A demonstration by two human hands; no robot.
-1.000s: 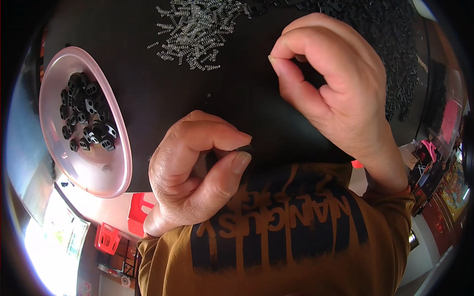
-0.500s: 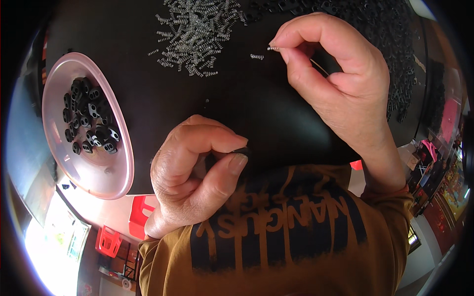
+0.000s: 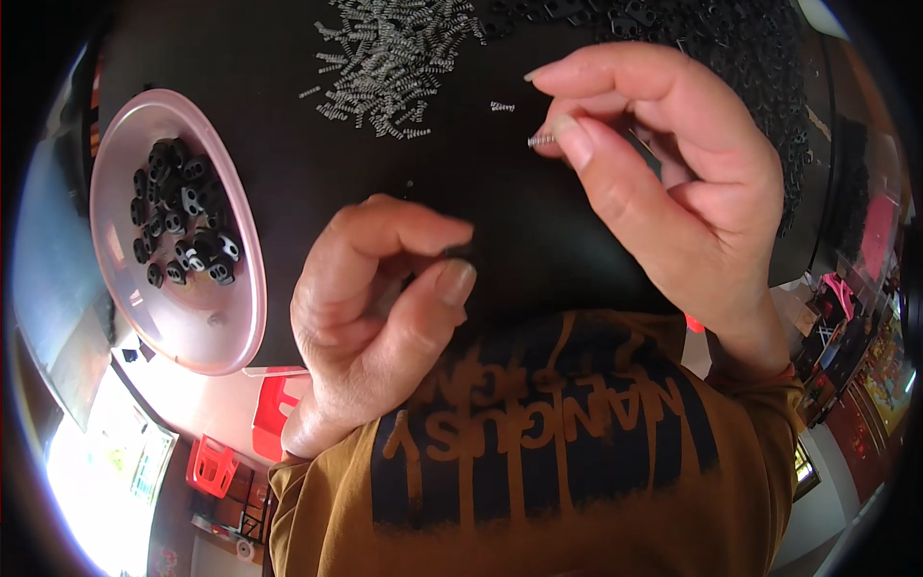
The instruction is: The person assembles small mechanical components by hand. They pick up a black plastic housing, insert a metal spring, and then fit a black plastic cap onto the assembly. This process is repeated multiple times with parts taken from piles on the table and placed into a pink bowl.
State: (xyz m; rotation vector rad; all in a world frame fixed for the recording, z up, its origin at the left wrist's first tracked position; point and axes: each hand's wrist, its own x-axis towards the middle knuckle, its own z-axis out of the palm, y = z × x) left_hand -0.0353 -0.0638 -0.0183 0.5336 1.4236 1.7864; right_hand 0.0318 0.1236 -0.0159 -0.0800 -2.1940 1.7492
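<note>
My left hand (image 3: pixel 370 308) pinches a small black plastic piece (image 3: pixel 461 252) between thumb and forefinger; the fingers cover most of it. To the right and farther up, my right hand (image 3: pixel 673 163) holds a small metal coil spring (image 3: pixel 541 141) at the thumb tip against a finger behind it. Its forefinger is lifted away from the thumb. The spring's free end points left, apart from the black piece. Another loose spring (image 3: pixel 502 107) lies on the dark table just beyond my right fingertips.
A heap of coil springs (image 3: pixel 394 58) lies at the far middle. Many black plastic parts (image 3: pixel 731 38) spread over the far right. At the left, a pink translucent bowl (image 3: pixel 207 341) contains several black two-hole cord locks (image 3: pixel 173 223). Red stools (image 3: pixel 212 468) stand beyond the table at lower left.
My right hand has moved nearer and slightly right, its forefinger lifting off while the spring stays at the thumb. My left hand has risen a little, with the black piece.
</note>
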